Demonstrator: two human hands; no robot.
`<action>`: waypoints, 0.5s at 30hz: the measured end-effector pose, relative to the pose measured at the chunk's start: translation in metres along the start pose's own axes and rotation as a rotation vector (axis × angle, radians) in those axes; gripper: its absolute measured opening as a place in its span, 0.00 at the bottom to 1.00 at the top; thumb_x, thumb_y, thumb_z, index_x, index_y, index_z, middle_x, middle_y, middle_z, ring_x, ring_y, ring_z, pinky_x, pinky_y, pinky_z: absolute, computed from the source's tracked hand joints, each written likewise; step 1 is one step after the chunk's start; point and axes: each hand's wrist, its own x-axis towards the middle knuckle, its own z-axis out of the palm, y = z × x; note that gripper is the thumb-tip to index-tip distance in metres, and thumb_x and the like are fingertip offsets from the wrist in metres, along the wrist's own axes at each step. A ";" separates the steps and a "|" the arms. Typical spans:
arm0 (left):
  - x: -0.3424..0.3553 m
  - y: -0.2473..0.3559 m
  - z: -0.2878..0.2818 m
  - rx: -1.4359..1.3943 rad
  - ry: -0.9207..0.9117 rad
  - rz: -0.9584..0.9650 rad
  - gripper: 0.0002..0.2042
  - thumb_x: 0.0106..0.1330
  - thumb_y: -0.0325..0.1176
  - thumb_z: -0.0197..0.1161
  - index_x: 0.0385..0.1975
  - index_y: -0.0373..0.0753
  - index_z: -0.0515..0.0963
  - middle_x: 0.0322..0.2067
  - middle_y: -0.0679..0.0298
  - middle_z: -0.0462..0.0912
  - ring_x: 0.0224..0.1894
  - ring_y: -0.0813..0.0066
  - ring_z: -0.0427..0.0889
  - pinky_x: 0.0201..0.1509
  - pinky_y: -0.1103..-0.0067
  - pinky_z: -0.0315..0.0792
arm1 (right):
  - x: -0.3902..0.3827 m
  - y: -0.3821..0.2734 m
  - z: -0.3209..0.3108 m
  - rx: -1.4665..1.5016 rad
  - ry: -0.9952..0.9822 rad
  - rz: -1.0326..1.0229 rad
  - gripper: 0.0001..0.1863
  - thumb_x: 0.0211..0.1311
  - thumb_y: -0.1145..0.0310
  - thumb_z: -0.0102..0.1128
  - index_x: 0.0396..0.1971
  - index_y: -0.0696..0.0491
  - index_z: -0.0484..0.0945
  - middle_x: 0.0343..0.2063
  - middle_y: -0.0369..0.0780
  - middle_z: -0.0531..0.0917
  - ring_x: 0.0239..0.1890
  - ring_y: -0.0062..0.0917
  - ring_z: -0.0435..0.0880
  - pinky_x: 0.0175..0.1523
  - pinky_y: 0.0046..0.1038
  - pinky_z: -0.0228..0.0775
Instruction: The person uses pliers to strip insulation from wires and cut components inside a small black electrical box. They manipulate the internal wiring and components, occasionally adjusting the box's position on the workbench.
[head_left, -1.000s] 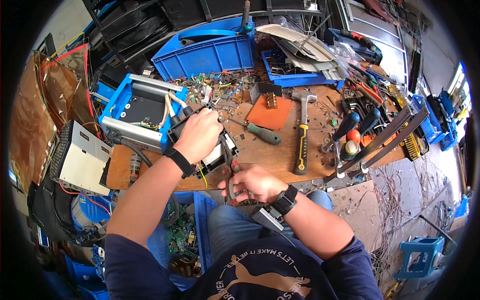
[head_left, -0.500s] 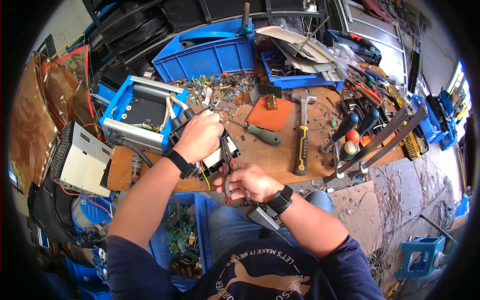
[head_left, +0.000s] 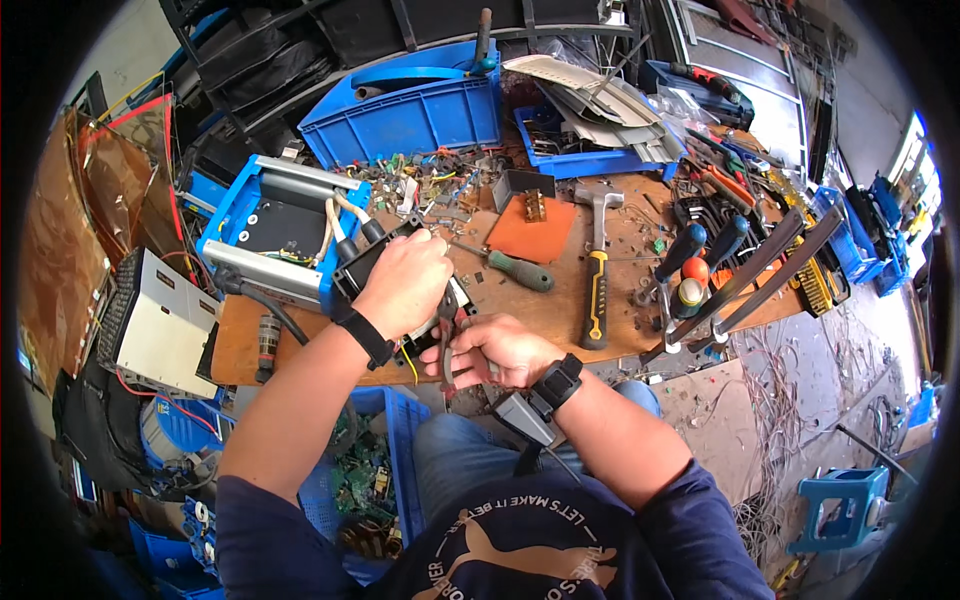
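Note:
My right hand (head_left: 505,350) grips a pair of pliers (head_left: 447,352) with worn reddish handles, its fingers spread along the lower handle. The jaws point up into a black boxy electrical housing (head_left: 348,272) at the table's near edge, and what they touch is hidden. Over that housing my left hand (head_left: 408,283) is closed, knuckles up; its fingertips and whatever they pinch cannot be made out. Thick pale cables (head_left: 347,205) run from the housing to a blue-and-silver framed unit (head_left: 270,272) on the left. A thin yellow wire (head_left: 410,366) dangles below my left wrist.
On the wooden table (head_left: 470,300) lie a green-handled screwdriver (head_left: 522,271), an orange pad (head_left: 530,232) and a hammer (head_left: 596,285). Tools crowd the right side. Blue bins (head_left: 405,125) and metal scraps stand behind. Below, a blue crate (head_left: 402,440) holds circuit boards.
The pliers' handles have turned slightly and sit a little farther left in the view. My left hand stays over the housing. The whole view has shifted slightly.

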 end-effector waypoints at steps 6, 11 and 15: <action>-0.001 0.010 0.003 0.046 0.008 -0.059 0.04 0.49 0.29 0.60 0.17 0.40 0.80 0.25 0.62 0.78 0.37 0.65 0.78 0.39 0.71 0.73 | 0.007 0.008 0.009 -0.118 0.081 -0.079 0.16 0.64 0.75 0.46 0.51 0.60 0.66 0.44 0.48 0.82 0.45 0.34 0.85 0.43 0.34 0.79; -0.006 0.006 0.008 -0.012 0.046 -0.095 0.04 0.49 0.27 0.57 0.17 0.39 0.77 0.25 0.61 0.76 0.37 0.62 0.76 0.39 0.70 0.72 | 0.003 -0.007 0.023 0.018 0.083 0.007 0.14 0.64 0.76 0.44 0.49 0.61 0.69 0.44 0.48 0.83 0.45 0.36 0.85 0.44 0.35 0.80; -0.002 -0.003 0.009 -0.039 0.008 -0.097 0.03 0.48 0.26 0.58 0.19 0.38 0.78 0.26 0.61 0.75 0.37 0.62 0.76 0.41 0.68 0.72 | 0.000 -0.005 0.019 -0.023 0.112 0.002 0.12 0.64 0.75 0.45 0.47 0.61 0.67 0.43 0.49 0.82 0.44 0.37 0.85 0.43 0.40 0.80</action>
